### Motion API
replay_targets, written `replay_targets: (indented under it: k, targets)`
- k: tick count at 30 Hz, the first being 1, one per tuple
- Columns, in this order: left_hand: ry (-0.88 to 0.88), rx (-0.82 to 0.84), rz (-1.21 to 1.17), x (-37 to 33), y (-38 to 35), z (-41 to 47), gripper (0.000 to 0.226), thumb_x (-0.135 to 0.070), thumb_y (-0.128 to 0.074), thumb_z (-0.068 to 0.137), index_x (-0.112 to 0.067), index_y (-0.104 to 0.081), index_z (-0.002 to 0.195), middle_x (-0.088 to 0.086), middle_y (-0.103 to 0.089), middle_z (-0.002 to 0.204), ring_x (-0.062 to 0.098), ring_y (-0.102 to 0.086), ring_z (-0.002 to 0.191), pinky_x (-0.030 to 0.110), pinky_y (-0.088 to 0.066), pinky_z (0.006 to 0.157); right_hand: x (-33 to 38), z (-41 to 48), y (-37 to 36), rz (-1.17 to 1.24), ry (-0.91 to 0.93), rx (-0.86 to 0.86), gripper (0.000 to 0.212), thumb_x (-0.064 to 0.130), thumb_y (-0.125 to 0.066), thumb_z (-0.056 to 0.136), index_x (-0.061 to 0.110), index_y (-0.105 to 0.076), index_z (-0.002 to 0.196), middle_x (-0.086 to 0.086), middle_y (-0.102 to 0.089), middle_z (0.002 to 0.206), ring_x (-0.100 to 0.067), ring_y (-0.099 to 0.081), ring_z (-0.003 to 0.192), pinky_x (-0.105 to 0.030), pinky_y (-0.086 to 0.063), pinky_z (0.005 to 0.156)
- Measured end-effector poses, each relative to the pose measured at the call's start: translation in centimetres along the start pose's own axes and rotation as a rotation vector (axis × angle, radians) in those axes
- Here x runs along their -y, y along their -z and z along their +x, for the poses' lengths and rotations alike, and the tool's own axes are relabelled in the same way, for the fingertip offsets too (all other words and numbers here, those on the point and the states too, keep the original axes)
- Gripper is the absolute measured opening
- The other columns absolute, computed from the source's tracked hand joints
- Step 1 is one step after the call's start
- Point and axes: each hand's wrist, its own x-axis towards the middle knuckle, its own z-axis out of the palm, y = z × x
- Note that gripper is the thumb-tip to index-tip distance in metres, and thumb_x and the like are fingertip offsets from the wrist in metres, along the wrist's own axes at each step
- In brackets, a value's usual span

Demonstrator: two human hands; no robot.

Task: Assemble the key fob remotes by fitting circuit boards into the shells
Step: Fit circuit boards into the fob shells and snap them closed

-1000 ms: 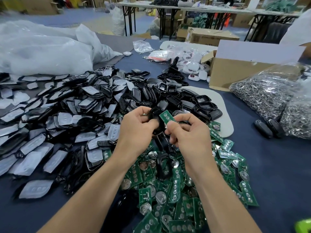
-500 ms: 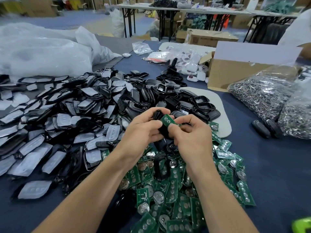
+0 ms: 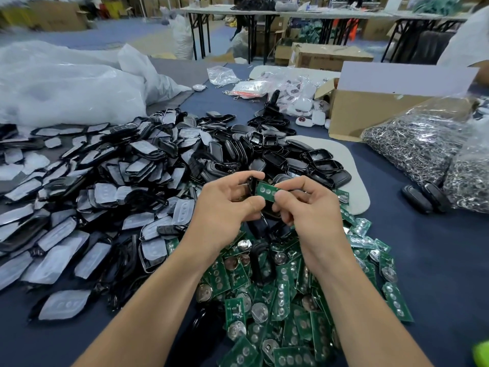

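Note:
My left hand (image 3: 225,205) grips a black key fob shell (image 3: 250,182), mostly hidden behind its fingers. My right hand (image 3: 304,205) pinches a green circuit board (image 3: 266,191) between thumb and forefinger, its left end lying against the shell. Both hands hover above a heap of green circuit boards (image 3: 285,295) with round battery holders. A big pile of black shells with grey button pads (image 3: 111,197) spreads to the left, and open black shell halves (image 3: 299,160) lie beyond the hands.
A white mat (image 3: 354,181) lies under the far shells. Bags of metal key rings (image 3: 423,149) sit at right, beside two assembled black fobs (image 3: 423,197). A cardboard box (image 3: 370,107) and white plastic bags (image 3: 66,86) stand at the back.
The hands have closed together. The green board has dropped from a raised tilt to lie flatter against the shell in my left hand.

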Motion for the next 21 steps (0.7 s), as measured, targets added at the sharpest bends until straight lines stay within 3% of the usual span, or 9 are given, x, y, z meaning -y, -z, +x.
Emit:
replay_targets:
  k: [7, 11, 15, 18, 21]
  targets:
    - [0.021, 0.047, -0.049, -0.3, 0.0, 0.1, 0.04, 0.006, -0.072, 0.093, -0.028, -0.074, 0.114, 0.002, -0.082, 0.095, 0.012, -0.078, 0.086, 0.023, -0.061, 0.072, -0.1, 0.2, -0.2, 0.016, 0.017, 0.011, 0.02, -0.007, -0.066, 0.092, 0.011, -0.073, 0.085, -0.005, -0.063, 0.061, -0.008, -0.049, 0.051, -0.017, -0.042, 0.051]
    - [0.017, 0.05, -0.056, -0.3, 0.1, 0.0, 0.043, 0.01, -0.072, 0.091, -0.028, -0.075, 0.112, 0.004, -0.082, 0.095, 0.015, -0.079, 0.086, 0.024, -0.062, 0.073, 0.0, 0.1, -0.2, -0.088, 0.052, -0.004, 0.022, 0.0, -0.072, 0.089, 0.02, -0.074, 0.08, -0.002, -0.068, 0.064, -0.009, -0.057, 0.055, -0.018, -0.045, 0.054]
    - [-0.007, 0.026, -0.037, -0.1, -0.2, -0.2, 0.041, 0.006, -0.074, 0.091, -0.032, -0.078, 0.107, -0.001, -0.08, 0.082, 0.011, -0.077, 0.079, 0.027, -0.064, 0.074, 0.1, -0.3, -0.3, -0.291, 0.107, -0.091, 0.015, 0.011, -0.075, 0.086, 0.025, -0.074, 0.079, 0.0, -0.072, 0.067, -0.014, -0.059, 0.057, -0.034, -0.051, 0.056]
    - [-0.014, -0.039, -0.029, 0.0, -0.4, -0.3, 0.037, -0.001, -0.075, 0.091, -0.036, -0.083, 0.096, -0.002, -0.077, 0.072, 0.008, -0.074, 0.071, 0.029, -0.065, 0.071, 0.1, -0.6, -0.7, -0.372, 0.126, -0.111, 0.015, 0.013, -0.074, 0.089, 0.026, -0.069, 0.083, 0.005, -0.069, 0.06, -0.008, -0.047, 0.043, -0.023, -0.04, 0.043]
    - [-0.002, -0.096, -0.046, 0.1, -0.4, -0.3, 0.037, 0.004, -0.074, 0.09, -0.032, -0.084, 0.09, -0.001, -0.077, 0.07, 0.009, -0.074, 0.066, 0.028, -0.064, 0.066, 0.2, -0.8, -1.0, -0.466, 0.155, -0.096, 0.025, 0.016, -0.073, 0.091, 0.032, -0.054, 0.09, 0.003, -0.067, 0.058, -0.005, -0.039, 0.037, -0.015, -0.032, 0.038]
